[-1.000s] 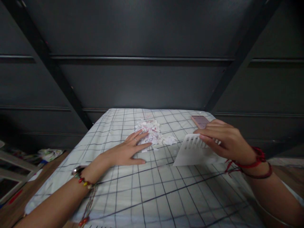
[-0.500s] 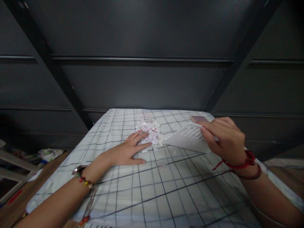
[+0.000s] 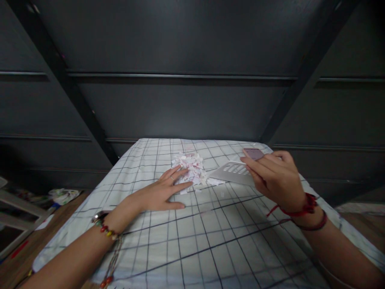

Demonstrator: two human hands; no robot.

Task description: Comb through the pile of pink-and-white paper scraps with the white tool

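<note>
On the checked cloth lies a heap of torn white paper scraps (image 3: 192, 162), some with pinkish marks. My left hand (image 3: 168, 188) rests flat at the heap's left side, fingers spread and touching the scraps. My right hand (image 3: 275, 176) grips a flat white slotted plastic piece (image 3: 230, 170) by its right end, which the fingers hide. The piece is tilted, its left edge low against the right side of the heap, where a few scraps lie along it. Just behind my right hand is a small pinkish flat object (image 3: 253, 153), partly covered.
A white cloth with dark grid lines (image 3: 192, 241) covers the table. Dark panels (image 3: 180, 108) with metal strips stand behind its far edge. At the left, a pale wooden frame (image 3: 21, 204) and a crumpled bag (image 3: 63, 195) are near the floor.
My right hand has moved left and lowered the slotted piece to a flatter tilt. More of the pinkish object now shows. My left hand has stayed in place.
</note>
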